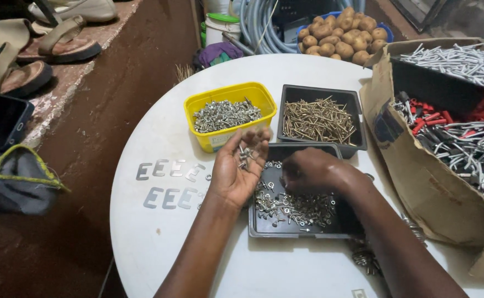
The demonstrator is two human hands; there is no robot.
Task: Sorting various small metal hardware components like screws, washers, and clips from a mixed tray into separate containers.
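Small silver screws [245, 157] lie in the cupped, upturned palm of the left hand [237, 168], held above the near black tray [261, 229] on the white surface [159, 243]. More of them, shiny and mixed with washers, cover that tray's floor. Right hand [307, 171] is curled, fingers down among them; whether it pinches one I cannot tell. Risk: if the palm tilts, screws may roll off beside the tray.

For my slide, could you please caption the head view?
Left hand cups small screws while right hand picks in black tray.
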